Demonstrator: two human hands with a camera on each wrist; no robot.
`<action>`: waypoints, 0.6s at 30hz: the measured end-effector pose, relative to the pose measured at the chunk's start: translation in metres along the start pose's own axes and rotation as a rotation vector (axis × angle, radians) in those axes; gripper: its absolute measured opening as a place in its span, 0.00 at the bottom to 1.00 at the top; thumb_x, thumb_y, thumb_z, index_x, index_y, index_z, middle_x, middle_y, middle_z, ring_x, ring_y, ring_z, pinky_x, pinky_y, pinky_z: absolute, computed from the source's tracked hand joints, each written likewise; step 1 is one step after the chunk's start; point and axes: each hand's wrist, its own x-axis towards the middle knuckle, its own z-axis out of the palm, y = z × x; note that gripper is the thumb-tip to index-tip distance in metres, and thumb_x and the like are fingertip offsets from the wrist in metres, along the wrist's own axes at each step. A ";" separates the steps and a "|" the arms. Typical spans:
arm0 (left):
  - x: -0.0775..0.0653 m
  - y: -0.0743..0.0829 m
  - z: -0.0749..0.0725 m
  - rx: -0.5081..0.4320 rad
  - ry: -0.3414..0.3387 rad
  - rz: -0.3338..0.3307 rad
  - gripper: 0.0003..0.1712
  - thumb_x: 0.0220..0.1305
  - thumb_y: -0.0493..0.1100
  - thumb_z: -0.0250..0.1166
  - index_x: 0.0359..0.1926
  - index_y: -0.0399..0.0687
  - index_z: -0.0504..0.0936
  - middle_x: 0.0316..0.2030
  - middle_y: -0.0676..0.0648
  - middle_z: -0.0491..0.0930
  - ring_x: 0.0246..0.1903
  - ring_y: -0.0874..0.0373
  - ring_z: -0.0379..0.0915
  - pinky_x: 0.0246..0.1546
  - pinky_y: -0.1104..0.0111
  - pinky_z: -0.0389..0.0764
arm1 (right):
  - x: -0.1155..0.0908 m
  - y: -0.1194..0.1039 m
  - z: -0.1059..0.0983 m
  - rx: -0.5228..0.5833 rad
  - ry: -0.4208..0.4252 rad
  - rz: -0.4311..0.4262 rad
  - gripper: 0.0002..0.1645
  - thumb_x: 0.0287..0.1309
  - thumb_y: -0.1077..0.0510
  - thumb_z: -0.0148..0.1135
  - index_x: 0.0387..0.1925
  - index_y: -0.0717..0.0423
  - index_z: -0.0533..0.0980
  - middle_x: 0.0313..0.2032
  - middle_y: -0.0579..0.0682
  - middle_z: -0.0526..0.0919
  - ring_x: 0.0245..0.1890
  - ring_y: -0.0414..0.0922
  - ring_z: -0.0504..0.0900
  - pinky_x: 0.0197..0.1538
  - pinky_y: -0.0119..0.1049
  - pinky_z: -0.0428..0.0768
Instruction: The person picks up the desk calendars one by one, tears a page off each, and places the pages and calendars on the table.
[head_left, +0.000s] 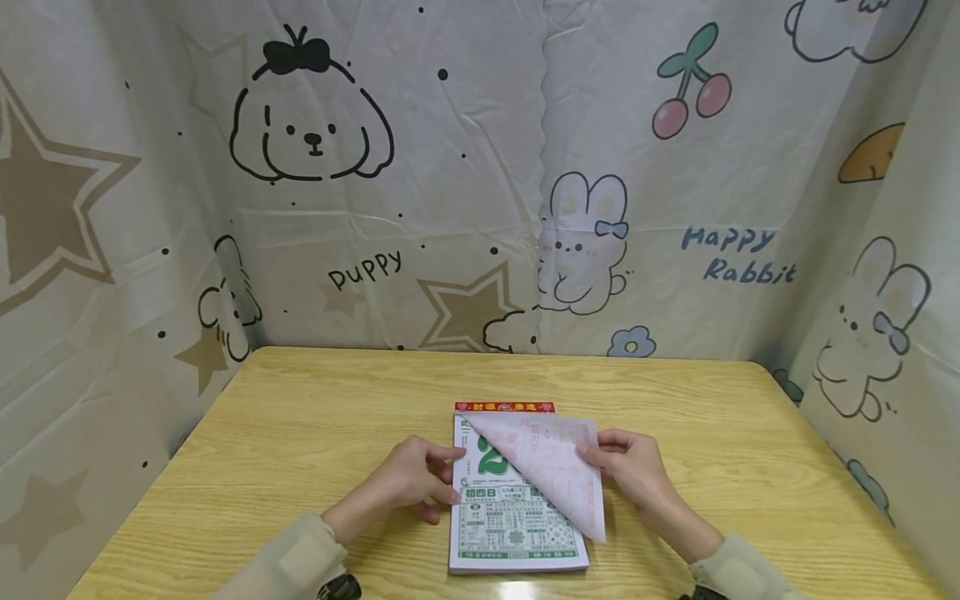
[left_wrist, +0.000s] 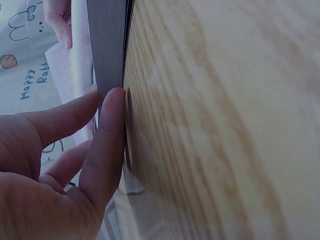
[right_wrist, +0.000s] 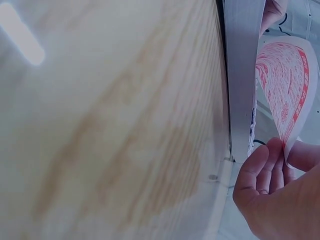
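A thick tear-off calendar (head_left: 517, 529) with green print and a red header strip (head_left: 504, 407) lies on the wooden table. Its top page (head_left: 558, 467) is folded back diagonally from the right, showing the pale underside in the head view. My right hand (head_left: 637, 471) pinches this page's edge between thumb and fingers. In the right wrist view the lifted page (right_wrist: 287, 85) curves upward, its printed face red. My left hand (head_left: 416, 475) grips the calendar's left edge, fingertips against the pad's grey side (left_wrist: 107, 45) in the left wrist view.
The wooden table (head_left: 300, 400) extends around the calendar on every side. Cloth curtains (head_left: 465, 192) with cartoon drawings hang behind the table and at both sides.
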 end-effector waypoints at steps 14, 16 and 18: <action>0.003 -0.001 0.000 -0.005 0.012 -0.004 0.39 0.50 0.23 0.79 0.65 0.40 0.83 0.36 0.41 0.76 0.25 0.54 0.80 0.24 0.60 0.91 | 0.001 -0.001 -0.002 0.000 -0.012 -0.002 0.19 0.62 0.62 0.76 0.49 0.72 0.82 0.36 0.53 0.88 0.36 0.43 0.84 0.37 0.29 0.87; 0.003 -0.001 0.001 -0.005 0.012 -0.007 0.39 0.50 0.23 0.79 0.66 0.40 0.83 0.37 0.41 0.76 0.26 0.54 0.79 0.24 0.60 0.91 | 0.002 0.000 -0.003 -0.006 -0.009 -0.001 0.20 0.62 0.61 0.76 0.50 0.72 0.82 0.36 0.53 0.88 0.37 0.43 0.85 0.37 0.29 0.87; 0.003 -0.001 0.001 -0.005 0.011 -0.009 0.39 0.50 0.23 0.79 0.66 0.40 0.83 0.37 0.40 0.76 0.26 0.53 0.79 0.24 0.60 0.91 | 0.003 0.000 -0.004 -0.009 -0.003 0.000 0.21 0.63 0.61 0.76 0.51 0.72 0.82 0.36 0.53 0.88 0.37 0.43 0.85 0.37 0.29 0.87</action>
